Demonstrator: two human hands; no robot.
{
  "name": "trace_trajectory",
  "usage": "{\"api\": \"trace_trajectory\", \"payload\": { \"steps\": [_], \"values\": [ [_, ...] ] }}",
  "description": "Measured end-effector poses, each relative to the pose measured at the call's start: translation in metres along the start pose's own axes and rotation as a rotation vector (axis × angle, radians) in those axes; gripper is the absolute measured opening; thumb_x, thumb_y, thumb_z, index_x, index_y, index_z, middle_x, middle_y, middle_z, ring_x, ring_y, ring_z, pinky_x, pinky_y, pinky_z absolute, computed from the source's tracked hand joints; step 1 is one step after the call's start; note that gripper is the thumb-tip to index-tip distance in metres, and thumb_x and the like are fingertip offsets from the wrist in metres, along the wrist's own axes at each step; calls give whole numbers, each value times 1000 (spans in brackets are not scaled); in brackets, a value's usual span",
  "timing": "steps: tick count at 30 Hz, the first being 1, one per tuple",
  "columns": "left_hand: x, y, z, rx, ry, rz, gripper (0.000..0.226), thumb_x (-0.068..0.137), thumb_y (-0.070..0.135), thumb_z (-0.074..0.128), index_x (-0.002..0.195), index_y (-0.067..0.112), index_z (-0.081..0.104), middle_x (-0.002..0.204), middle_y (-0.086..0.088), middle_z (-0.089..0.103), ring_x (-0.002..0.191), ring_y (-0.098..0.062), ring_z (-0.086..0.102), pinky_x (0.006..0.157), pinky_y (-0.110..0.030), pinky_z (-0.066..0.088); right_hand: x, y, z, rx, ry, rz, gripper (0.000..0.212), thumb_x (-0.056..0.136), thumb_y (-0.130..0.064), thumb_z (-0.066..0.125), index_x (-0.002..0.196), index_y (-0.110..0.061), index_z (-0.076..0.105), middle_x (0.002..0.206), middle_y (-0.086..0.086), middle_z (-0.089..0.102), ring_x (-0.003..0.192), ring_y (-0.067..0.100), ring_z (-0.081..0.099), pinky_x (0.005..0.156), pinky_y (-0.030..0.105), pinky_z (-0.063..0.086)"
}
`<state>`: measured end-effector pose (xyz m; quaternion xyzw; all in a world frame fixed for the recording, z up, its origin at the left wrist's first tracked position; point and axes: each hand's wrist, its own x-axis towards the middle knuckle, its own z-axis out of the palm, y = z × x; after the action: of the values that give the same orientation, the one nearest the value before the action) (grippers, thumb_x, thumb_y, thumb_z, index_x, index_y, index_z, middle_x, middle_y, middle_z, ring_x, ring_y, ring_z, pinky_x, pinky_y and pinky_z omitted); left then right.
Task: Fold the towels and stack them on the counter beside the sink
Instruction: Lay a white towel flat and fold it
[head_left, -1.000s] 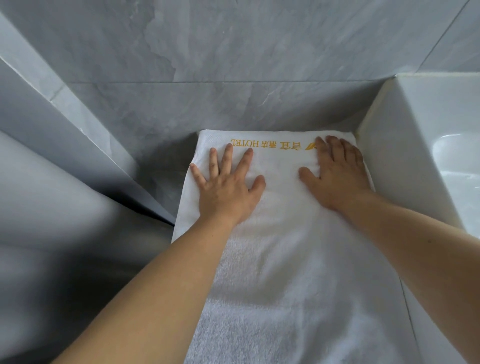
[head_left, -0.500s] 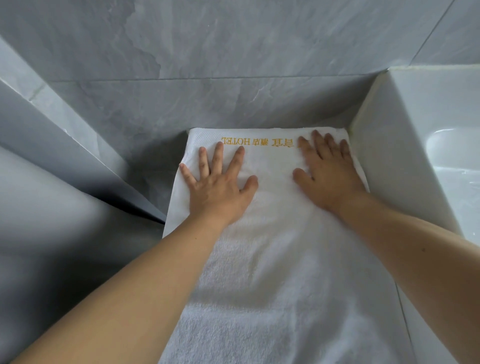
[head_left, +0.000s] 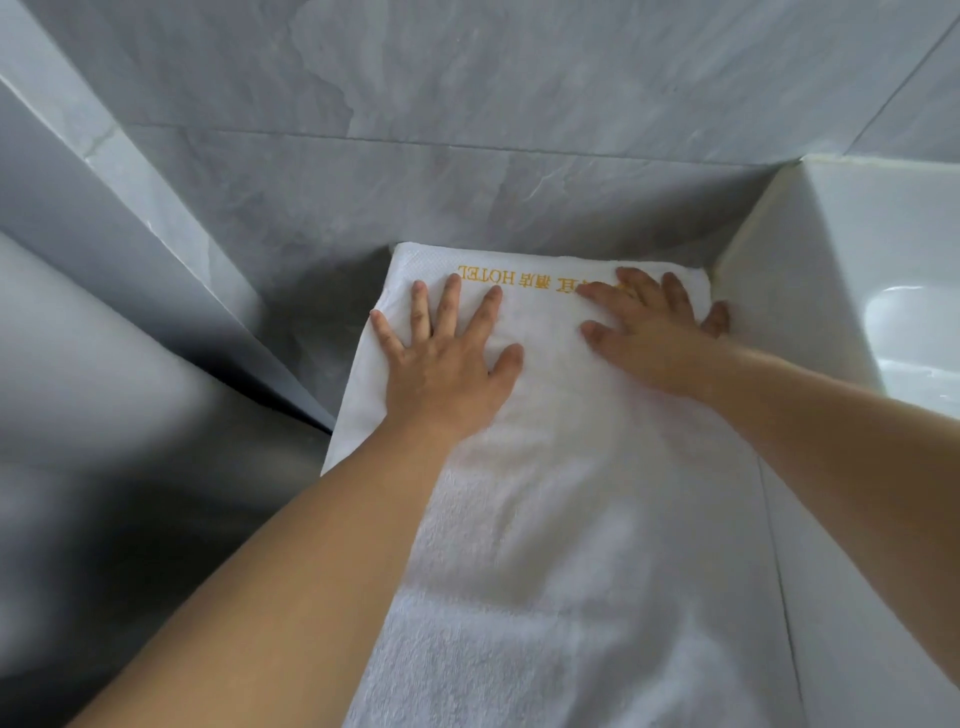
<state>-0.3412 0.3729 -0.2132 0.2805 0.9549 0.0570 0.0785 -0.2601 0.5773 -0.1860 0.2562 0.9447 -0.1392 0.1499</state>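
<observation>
While the fingers (head_left: 451, 306) of the left hand (head_left: 447, 374) lie straight and spread, released and grasping nothing, the palm presses flat on the white towel (head_left: 561, 519) near its far left corner. The right hand (head_left: 649, 338) also lies flat on the towel, fingers extended toward the far right corner, grasping nothing; its outermost finger reaches past the towel's right edge, beside the sink (head_left: 831, 291) wall. Gold embroidered lettering (head_left: 511, 277) runs along the towel's far edge, upside down to the viewer, partly covered by the right fingers. The towel lies lengthwise on the grey tabletop (head_left: 311, 332), its far edge close to the grey tiled wall (head_left: 467, 130) and its right edge just beside the white sink. Both forearms extend over the towel from the near side.
</observation>
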Motion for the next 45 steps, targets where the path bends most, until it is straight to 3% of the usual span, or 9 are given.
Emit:
{"api": "trace_trajectory", "payload": {
  "steps": [2, 4, 10, 16, 19, 25, 36, 40, 45],
  "values": [
    [0, 0, -2, 1, -4, -9, 67, 94, 69, 16, 154, 48, -7, 165, 6, -19, 149, -26, -25, 113, -67, -16, -2, -7, 17, -157, 170, -35, 56, 97, -58, 12, 151, -46, 13, 162, 4, 5, 148, 37, 1, 116, 62, -5],
    [-1, 2, -2, 10, -13, -13, 69, 93, 71, 15, 154, 48, -6, 165, 6, -19, 149, -26, -25, 113, -67, -16, -5, -10, 29, -162, 248, -40, 65, 90, -55, 7, 153, -39, 14, 160, 13, 9, 146, 43, 4, 118, 56, -5],
    [2, -1, -3, 56, -59, 5, 74, 91, 75, 14, 154, 46, -12, 164, 6, -23, 148, -26, -28, 113, -66, -16, -1, 8, 31, -149, 227, -80, 63, 95, -63, 20, 153, -45, 2, 164, 5, -8, 149, 35, -12, 119, 52, -10],
    [-17, -3, -12, 199, -83, -11, 71, 97, 63, 3, 157, 30, -14, 163, 1, -25, 150, -26, -23, 115, -64, -14, 0, 7, 30, -138, 236, -75, 66, 93, -68, 17, 153, -46, 2, 164, 4, -7, 149, 34, -12, 119, 53, -8],
    [-50, 0, -17, 120, -78, -18, 69, 98, 57, 5, 158, 27, -13, 163, 0, -27, 150, -25, -23, 117, -61, -14, -2, 6, 29, -147, 236, -72, 66, 93, -67, 18, 153, -44, 4, 164, 5, -5, 149, 35, -10, 119, 54, -7],
    [-140, -23, 11, 79, -33, 51, 70, 96, 60, 19, 159, 30, 14, 167, -1, 5, 154, -28, 2, 116, -69, 5, -2, 6, 29, -123, 246, -83, 66, 92, -68, 20, 153, -43, 9, 164, 5, -1, 149, 34, -6, 119, 54, -6],
    [-134, -22, 9, 59, -14, 21, 74, 91, 66, 8, 158, 37, -3, 167, 4, -11, 152, -23, -17, 117, -65, -9, 0, 6, 31, -128, 260, -66, 64, 95, -59, 18, 154, -40, 8, 164, 4, 1, 150, 34, -4, 119, 54, -5],
    [-134, -22, 8, 47, -15, 15, 75, 90, 66, 9, 158, 38, -3, 167, 5, -13, 152, -22, -19, 117, -64, -10, -8, -3, 26, -124, 191, 37, 63, 99, -51, 20, 156, -32, 4, 164, 5, -6, 150, 31, -8, 118, 55, -9],
    [-134, -21, 8, 27, -9, 17, 76, 89, 66, 12, 158, 37, -1, 167, 4, -12, 152, -23, -19, 116, -65, -11, -87, -30, 44, 15, 339, -19, 69, 92, -47, 20, 155, -18, 16, 164, 6, 1, 151, 27, -1, 119, 50, -9]
  ]
}}
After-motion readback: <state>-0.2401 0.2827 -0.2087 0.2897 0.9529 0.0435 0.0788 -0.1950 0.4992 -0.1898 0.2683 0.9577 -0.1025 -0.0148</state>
